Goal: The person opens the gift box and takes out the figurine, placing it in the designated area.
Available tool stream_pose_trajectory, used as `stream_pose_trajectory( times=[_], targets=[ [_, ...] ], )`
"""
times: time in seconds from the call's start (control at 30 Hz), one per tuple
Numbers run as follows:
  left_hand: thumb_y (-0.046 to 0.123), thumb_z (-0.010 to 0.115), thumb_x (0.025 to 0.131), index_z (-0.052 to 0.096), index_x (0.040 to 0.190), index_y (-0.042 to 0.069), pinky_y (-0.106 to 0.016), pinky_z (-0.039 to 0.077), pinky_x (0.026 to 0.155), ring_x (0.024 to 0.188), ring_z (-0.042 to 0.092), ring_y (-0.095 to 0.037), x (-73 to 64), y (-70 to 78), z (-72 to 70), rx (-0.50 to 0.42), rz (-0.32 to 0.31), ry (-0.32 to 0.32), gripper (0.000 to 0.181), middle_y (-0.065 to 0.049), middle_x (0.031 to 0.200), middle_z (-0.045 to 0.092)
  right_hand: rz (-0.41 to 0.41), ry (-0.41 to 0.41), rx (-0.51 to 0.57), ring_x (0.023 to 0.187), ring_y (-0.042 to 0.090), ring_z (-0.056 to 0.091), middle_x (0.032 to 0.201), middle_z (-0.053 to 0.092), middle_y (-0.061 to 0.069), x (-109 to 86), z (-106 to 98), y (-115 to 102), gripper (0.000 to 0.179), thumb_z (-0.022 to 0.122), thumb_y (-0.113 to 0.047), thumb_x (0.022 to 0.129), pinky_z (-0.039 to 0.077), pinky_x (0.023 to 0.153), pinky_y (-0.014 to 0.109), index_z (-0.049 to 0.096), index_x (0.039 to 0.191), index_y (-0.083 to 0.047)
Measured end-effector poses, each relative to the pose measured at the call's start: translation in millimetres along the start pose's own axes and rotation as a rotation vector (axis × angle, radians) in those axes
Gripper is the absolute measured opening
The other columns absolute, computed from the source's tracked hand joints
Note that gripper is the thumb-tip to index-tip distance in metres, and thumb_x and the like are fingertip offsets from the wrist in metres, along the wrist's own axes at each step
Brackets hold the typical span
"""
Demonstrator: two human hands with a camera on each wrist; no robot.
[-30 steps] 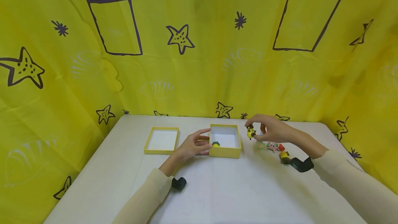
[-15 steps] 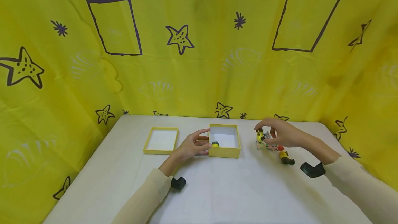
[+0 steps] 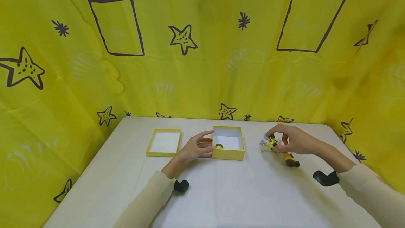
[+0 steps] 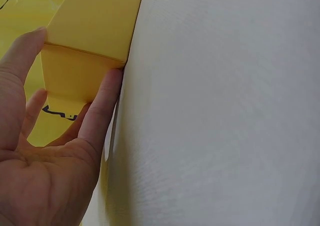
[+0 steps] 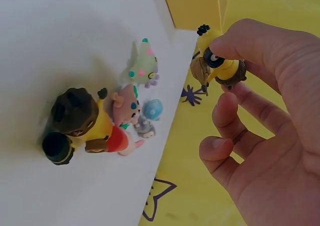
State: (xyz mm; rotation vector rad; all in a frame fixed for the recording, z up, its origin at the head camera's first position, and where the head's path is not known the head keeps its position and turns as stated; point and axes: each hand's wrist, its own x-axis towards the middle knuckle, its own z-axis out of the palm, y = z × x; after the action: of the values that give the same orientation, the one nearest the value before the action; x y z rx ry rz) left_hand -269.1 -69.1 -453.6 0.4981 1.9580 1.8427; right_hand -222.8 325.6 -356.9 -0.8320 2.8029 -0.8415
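Observation:
My left hand [image 3: 193,149] rests its outstretched fingertips against the left wall of an open yellow box [image 3: 228,154] with a white inside. In the left wrist view, the thumb and fingers [image 4: 100,108] touch the box's side and edges without closing round it. A small yellow figurine with a green top [image 3: 219,146] is inside the box. Over on the right, my right hand [image 3: 294,140] pinches a yellow one-eyed figurine [image 5: 230,71] with brown parts between thumb and fingers. That figurine hangs above several small toys on the table.
A shallow yellow-rimmed lid [image 3: 164,154] lies left of the box. A yellow figurine with dark brown parts [image 5: 102,128] lies near a pale green spotted toy [image 5: 145,65], a pink toy [image 5: 125,103] and a blue-topped toy [image 5: 152,109]. Behind the table hangs a yellow curtain [image 3: 202,80].
My right hand has moved away from the box, to the right and lower, carrying the yellow figurine over the group of toys. The left hand and the box have stayed in place.

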Motion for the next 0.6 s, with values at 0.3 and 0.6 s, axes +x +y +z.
stream_pose_trajectory(
  times=[0.3,0.6],
  targets=[
    [0.007,0.071,0.097,0.04,0.159,0.02,-0.041,0.061,0.089,0.131,0.054,-0.034,-0.9,2.0,0.4,-0.003,0.003,-0.006,0.07,-0.02,0.149,0.047,-0.037,0.024,-0.021,0.069,0.007,0.051,0.127,0.063,0.011,-9.0,4.8,7.3,0.043,0.082,-0.009,0.087,0.046,0.053,0.024,0.067,0.126,-0.012],
    [0.006,0.071,0.097,0.04,0.159,0.018,-0.042,0.061,0.089,0.13,0.054,-0.034,0.2,-0.3,-0.1,-0.011,0.013,-0.01,0.07,-0.022,0.148,0.047,0.025,0.022,-0.032,0.074,0.011,0.052,0.127,0.064,0.012,-15.0,12.6,18.9,0.046,0.082,-0.008,0.086,0.047,0.054,0.023,0.066,0.129,-0.008]
  ],
)
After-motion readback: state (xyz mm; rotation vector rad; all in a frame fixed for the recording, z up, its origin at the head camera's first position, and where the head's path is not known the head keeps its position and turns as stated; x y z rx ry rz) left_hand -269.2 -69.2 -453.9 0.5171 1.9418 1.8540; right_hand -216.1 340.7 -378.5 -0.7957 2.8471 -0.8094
